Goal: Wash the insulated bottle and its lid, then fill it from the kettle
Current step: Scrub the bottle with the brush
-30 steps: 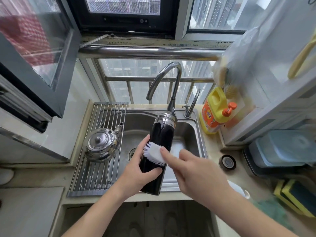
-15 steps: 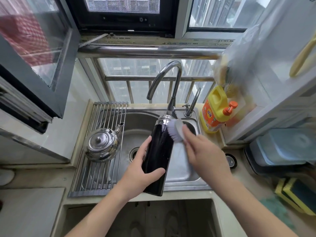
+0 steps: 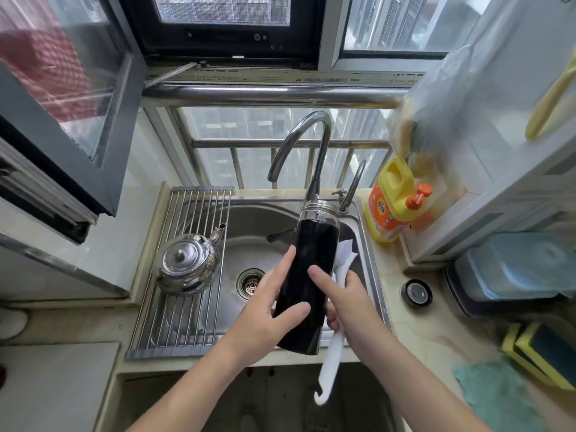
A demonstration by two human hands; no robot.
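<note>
Holding: left grip [image 3: 265,313] wrapped round the lower half of the black insulated bottle [image 3: 308,275], thumb across its front, index finger up its left side.
Scrubbing: right grip [image 3: 349,294] clamped on the white handle of the bottle brush [image 3: 330,360], thumb stretched onto the bottle's front; bristle head against the bottle's right side.
Bottle place: centre of the frame, tilted over the steel sink [image 3: 258,226], uncovered threaded mouth up by the base of the faucet [image 3: 311,135].
Cap place: lid [image 3: 416,293] lying on the table [image 3: 436,338], right of the sink, well apart from the bottle.
Left of centre: steel kettle [image 3: 187,263] upright on the roll-up rack [image 3: 174,307] across the sink's left part, spout toward the bottle.
Right of the faucet: yellow detergent bottle [image 3: 392,198] with orange pump, standing at the sink's far right corner.
Lower right: green cloth [image 3: 498,391] and sponges [image 3: 542,350] on the table.
</note>
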